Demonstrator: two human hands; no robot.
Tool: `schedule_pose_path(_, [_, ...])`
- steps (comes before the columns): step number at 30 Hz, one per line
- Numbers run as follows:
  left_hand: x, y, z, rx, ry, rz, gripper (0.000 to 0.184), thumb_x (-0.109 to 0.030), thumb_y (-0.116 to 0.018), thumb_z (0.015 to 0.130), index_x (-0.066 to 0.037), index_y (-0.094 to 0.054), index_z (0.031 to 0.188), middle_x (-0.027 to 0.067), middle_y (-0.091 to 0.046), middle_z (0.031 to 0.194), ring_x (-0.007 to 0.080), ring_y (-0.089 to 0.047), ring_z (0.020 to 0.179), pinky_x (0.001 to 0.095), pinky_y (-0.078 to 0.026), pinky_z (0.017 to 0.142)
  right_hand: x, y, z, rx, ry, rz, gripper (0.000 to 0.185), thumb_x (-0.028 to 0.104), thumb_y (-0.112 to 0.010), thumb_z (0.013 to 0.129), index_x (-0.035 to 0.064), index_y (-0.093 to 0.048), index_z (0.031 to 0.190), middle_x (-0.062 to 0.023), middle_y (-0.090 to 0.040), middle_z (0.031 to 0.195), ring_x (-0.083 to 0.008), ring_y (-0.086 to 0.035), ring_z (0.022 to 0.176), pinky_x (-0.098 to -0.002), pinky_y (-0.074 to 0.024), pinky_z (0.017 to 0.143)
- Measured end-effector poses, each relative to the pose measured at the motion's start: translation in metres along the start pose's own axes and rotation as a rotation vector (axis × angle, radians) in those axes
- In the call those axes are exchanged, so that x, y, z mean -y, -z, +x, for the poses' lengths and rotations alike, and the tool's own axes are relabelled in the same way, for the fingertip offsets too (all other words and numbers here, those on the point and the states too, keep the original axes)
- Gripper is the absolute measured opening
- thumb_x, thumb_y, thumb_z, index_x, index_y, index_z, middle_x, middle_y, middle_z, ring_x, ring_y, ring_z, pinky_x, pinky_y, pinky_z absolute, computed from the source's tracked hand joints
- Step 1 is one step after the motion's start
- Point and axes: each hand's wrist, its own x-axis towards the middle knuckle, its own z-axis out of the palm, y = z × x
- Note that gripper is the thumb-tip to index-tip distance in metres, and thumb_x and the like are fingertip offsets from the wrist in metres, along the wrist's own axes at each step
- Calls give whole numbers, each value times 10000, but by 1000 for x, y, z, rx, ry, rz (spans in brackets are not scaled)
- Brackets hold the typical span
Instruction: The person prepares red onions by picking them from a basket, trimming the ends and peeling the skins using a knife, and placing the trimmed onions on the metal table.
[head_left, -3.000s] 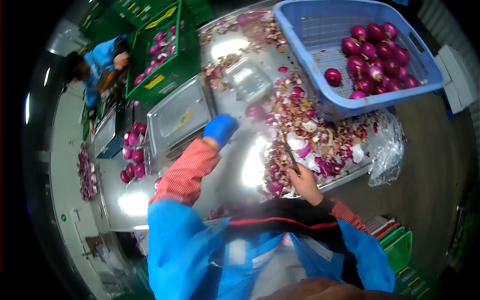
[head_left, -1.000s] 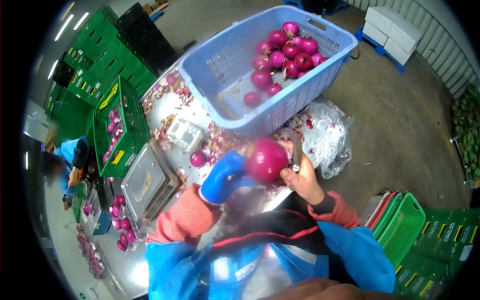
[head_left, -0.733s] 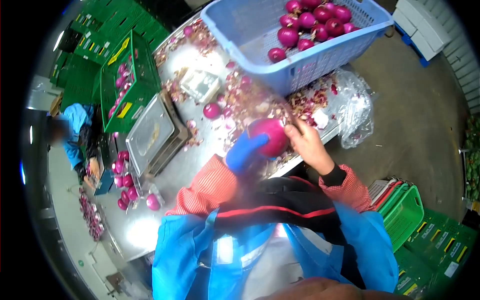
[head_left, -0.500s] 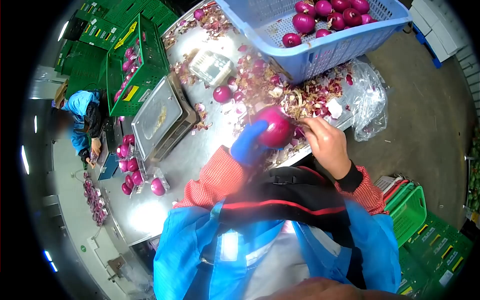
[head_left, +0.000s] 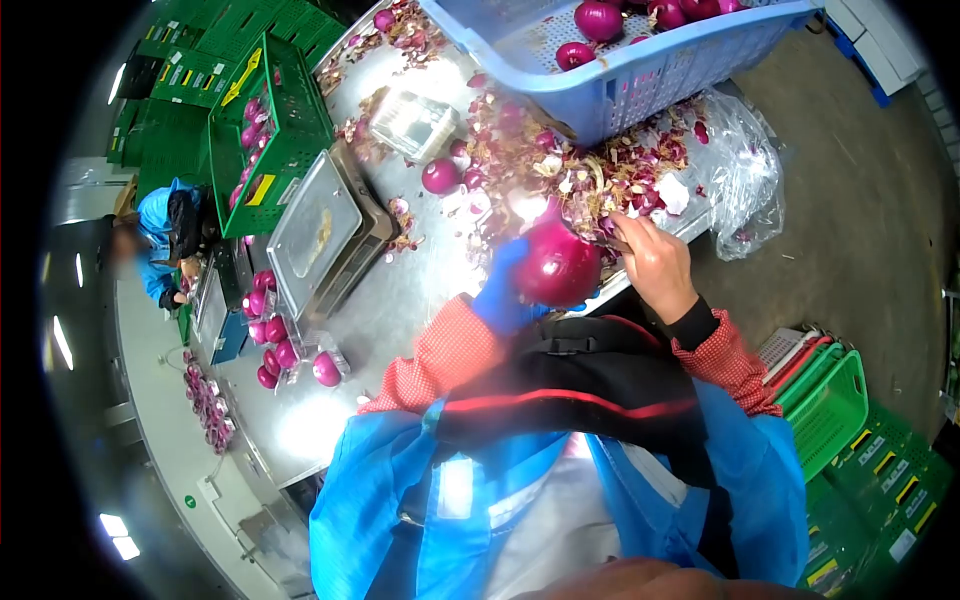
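Note:
A large red onion (head_left: 558,264) is held in my left hand (head_left: 503,290), which wears a blue glove and is closed around the onion's left side and underside. At the onion's upper right, my bare right hand (head_left: 655,270) is closed in a pinch. Something thin and dark shows between its fingertips and the onion, too small to name. Loose onion skins (head_left: 625,180) lie heaped on the metal table (head_left: 420,290) just beyond both hands. A smaller red onion (head_left: 440,176) rests on the table to the left, near a clear plastic tray (head_left: 413,124).
A blue crate (head_left: 640,95) with red onions stands at the table's far edge, beside crumpled clear plastic (head_left: 745,180). Leftward are a scale (head_left: 325,235), a green crate (head_left: 285,130) of onions and several packed onions (head_left: 275,330). A co-worker (head_left: 165,235) stands farther left.
The view has shifted slightly, so the blue crate sits higher in it. The onion has turned a little in my left hand, and my right hand remains at its upper right side.

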Motion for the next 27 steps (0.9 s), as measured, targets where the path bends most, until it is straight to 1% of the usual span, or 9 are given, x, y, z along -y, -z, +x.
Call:
schedule_pose_path(5, [-28,-26,-17,418,-68,107,814,-468,-694,779,-88,-368,1421,167,-528,1317,330,-570,1177,460,-499,996,-58,-15,-36,10,-255,-31,254,42,-577,878,29,-636,1124,-172,-682,981,-346,-663,859,-395,-532,719])
schedule_pose_path(8, [-35,-13,-20,61,-272,289,774,-406,-682,784,-71,-374,1410,157,-529,1301,305,-552,1189,415,-481,1003,-29,2,-17,-49,-251,38,247,56,-573,896,32,-636,1133,-184,-675,1002,-339,-668,865,-377,-525,728])
schedule_pose_path(12, [-34,-17,-4,-10,-455,619,809,-293,-792,720,-50,-395,1381,141,-533,1286,276,-523,1210,406,-436,1028,14,10,11,-61,-230,304,252,137,-617,899,71,-624,1142,-170,-667,1048,-354,-659,902,-382,-531,741])
schedule_pose_path(16, [-25,-30,-2,-80,-684,901,909,-225,-869,647,-45,-380,1391,137,-498,1314,275,-509,1219,410,-424,1036,28,12,13,63,-327,616,424,290,-592,960,-7,-525,1255,-149,-672,984,-254,-679,874,-335,-515,743])
schedule_pose_path(18, [-26,-22,4,-134,-969,1359,974,-162,-897,617,-42,-356,1418,124,-490,1321,267,-488,1245,415,-399,1066,29,-1,9,228,-513,1146,606,365,-568,982,1,-339,1409,-21,-540,826,-39,-413,568,-189,-346,505])
schedule_pose_path(19, [-25,-23,7,-110,-1017,1377,922,-303,-855,698,-51,-355,1431,142,-448,1382,275,-455,1288,417,-403,1068,31,-2,11,251,-563,1201,599,363,-579,976,1,-352,1395,-6,-517,815,-36,-406,563,-187,-337,497])
schedule_pose_path(22, [-15,-43,-1,17,-519,450,801,-395,-755,791,-35,-379,1400,149,-429,1391,293,-494,1246,403,-414,1038,27,-3,20,277,-496,1165,597,386,-606,953,0,-430,1373,-51,-585,963,-116,-531,790,-277,-431,720])
schedule_pose_path(26, [-21,-27,3,-39,-208,368,683,-316,-646,875,-36,-344,1420,136,-475,1354,245,-508,1232,380,-439,1013,16,-6,13,258,-451,869,479,324,-640,923,20,-544,1280,-133,-645,1065,-214,-642,917,-336,-491,837])
schedule_pose_path(27, [-15,-22,10,-90,-375,473,706,-245,-684,835,-40,-333,1413,128,-489,1320,241,-516,1207,378,-450,994,17,-5,13,197,-407,749,407,263,-660,903,30,-584,1228,-151,-649,1063,-249,-667,907,-342,-507,810])
